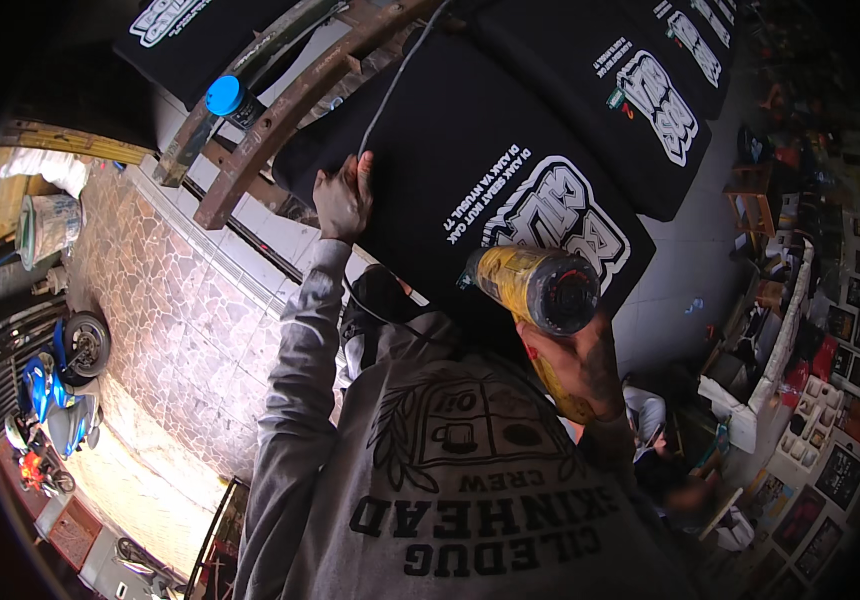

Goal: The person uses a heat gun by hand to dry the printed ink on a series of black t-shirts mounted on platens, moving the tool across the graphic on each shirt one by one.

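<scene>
My right hand (584,364) grips a worn yellow heat gun (524,281), its dark rear end towards me, over the white print on a black T-shirt (430,112). The shirt lies spread flat, and the gun covers part of its print. At the shirt's left side, my left hand (344,199) has its fingers curled around a grey power cord (392,90). The cord runs from the top of the view, through this hand, and down towards my body. A second black printed shirt (655,105) lies beside it on the right.
Rusty metal rails (280,112) run along the left, with a blue-lidded jar (226,96) between them. Another black shirt (190,45) lies beyond them. A blue motorcycle (62,390) stands far left. A cluttered white-edged bench (779,360) and part of a person (647,412) are at right.
</scene>
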The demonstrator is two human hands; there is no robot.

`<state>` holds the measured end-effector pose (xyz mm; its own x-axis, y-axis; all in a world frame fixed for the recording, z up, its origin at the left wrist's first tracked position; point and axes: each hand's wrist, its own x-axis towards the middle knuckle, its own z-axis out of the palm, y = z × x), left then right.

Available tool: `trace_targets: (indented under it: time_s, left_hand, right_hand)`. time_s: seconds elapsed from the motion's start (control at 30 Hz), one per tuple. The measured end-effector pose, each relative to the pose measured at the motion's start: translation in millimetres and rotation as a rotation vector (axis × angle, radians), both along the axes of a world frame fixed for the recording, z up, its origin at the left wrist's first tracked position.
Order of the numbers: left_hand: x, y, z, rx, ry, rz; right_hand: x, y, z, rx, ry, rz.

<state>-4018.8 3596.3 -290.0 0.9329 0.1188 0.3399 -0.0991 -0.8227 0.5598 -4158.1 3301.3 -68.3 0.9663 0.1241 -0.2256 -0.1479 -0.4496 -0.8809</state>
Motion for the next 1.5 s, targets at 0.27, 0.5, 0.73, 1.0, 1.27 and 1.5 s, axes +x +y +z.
trace_targets:
  time_s: [0.27,0.5,0.73,1.0,1.27,1.5]
  left_hand:
    - [-3,-1,4,-0.008,0.018,0.007]
    - [-2,-2,8,-0.018,0.047,0.013]
    - [-2,-4,6,-0.030,0.002,0.039]
    - [-1,-2,4,-0.022,0.015,0.020]
    - [-2,-3,3,-0.019,0.003,0.008]
    - [-2,-2,5,-0.032,0.006,0.029]
  right_hand:
    - [2,-7,-2,0.011,0.143,-0.004]
    - [1,-6,-6,0.050,0.000,0.032]
    - [-4,-3,-8,-0.032,-0.043,0.062]
    - [0,-3,-2,-0.035,0.011,0.067]
    - [2,-12,-8,0.127,0.066,-0.019]
    - [-1,-18,-12,0.091,0.063,-0.019]
